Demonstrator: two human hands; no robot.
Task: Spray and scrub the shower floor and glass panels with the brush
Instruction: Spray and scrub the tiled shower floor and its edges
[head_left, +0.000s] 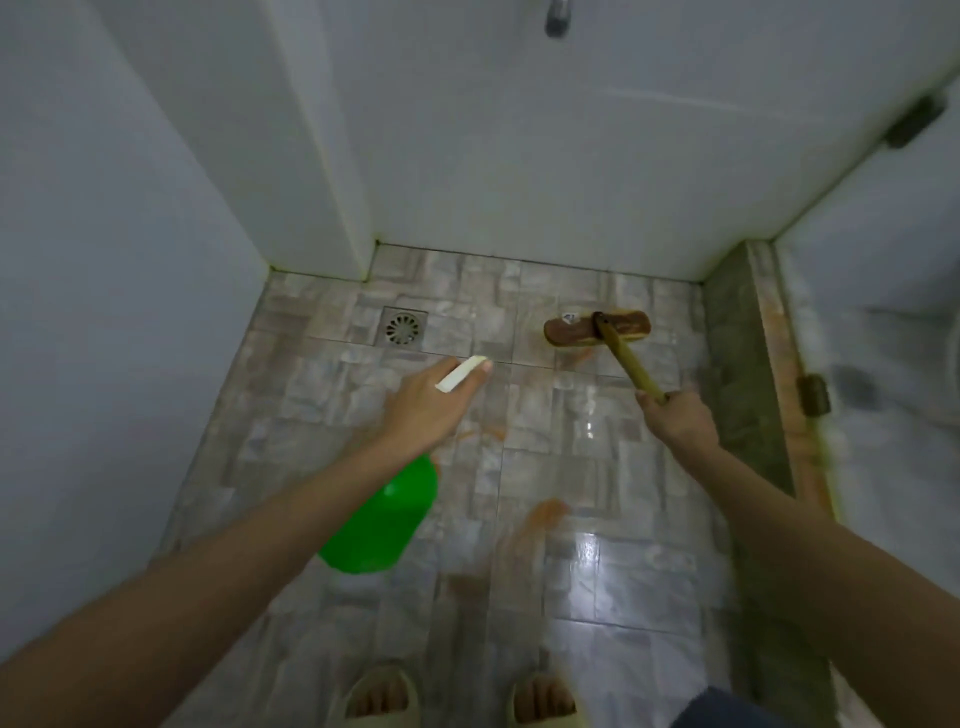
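Right hand (678, 415) curls round the brush (597, 328) stick — head ahead on the floor (571, 467); left hand (423, 410) grips the bottle (384, 519).

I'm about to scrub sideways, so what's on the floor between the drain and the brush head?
Nothing: in the head view, only bare floor tiles lie between the drain and the brush head.
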